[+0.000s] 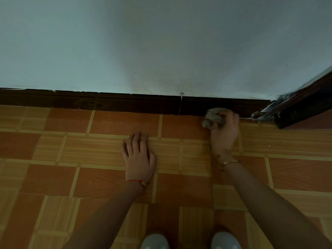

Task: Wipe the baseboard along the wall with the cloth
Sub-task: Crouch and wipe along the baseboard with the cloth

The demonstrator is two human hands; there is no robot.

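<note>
Currently: one cloth, bunched in my right hand, against one dark baseboard; my left hand flat, fingers spread, on one tiled floor.

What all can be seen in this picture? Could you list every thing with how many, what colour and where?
wall: one, pale blue-grey, fills the top half.
baseboard: one strip with a joint in it, dark brown, along the foot of the wall.
door frame: one, dark with pale paint smears, at the far right, meeting the baseboard.
floor: one, orange and tan patterned tiles, lower half.
cloth: one, grey, bunched, against the baseboard near the door frame.
shoes: two toes, light grey, bottom edge.
bracelets: gold ones on the right wrist, a red cord on the left.
left hand: flat on the floor, fingers spread.
right hand: grips the cloth.
</note>
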